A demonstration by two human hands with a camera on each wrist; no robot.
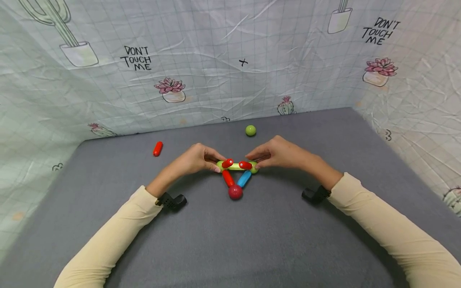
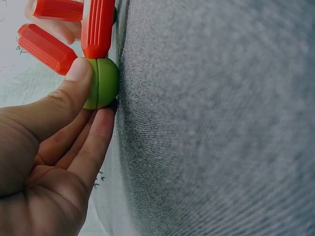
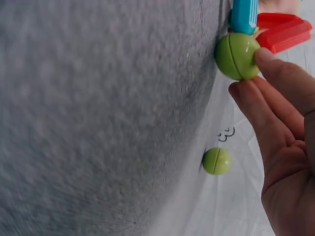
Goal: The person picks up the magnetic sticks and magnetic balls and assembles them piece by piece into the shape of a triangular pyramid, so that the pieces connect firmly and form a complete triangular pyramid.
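A triangle of magnetic rods and balls lies on the grey table. Its near corner is a dark red ball (image 1: pixel 235 192), joined by a red rod (image 1: pixel 228 178) and a blue rod (image 1: pixel 244 179) to two green balls. A yellow-green rod (image 1: pixel 235 167) spans between these. Two more red rods (image 1: pixel 227 163) rise from the green corners, leaning inward. My left hand (image 1: pixel 199 159) pinches the left green ball (image 2: pixel 106 83) between thumb and fingers. On the other side, my right hand (image 1: pixel 280 154) holds the right green ball (image 3: pixel 237 56) with thumb and fingertips.
Behind the triangle sits a loose green ball (image 1: pixel 250 130). A separate red rod (image 1: pixel 157 149) lies at the back left of the table (image 1: pixel 252 240). A patterned cloth (image 1: pixel 216 60) hangs along the table's back and sides.
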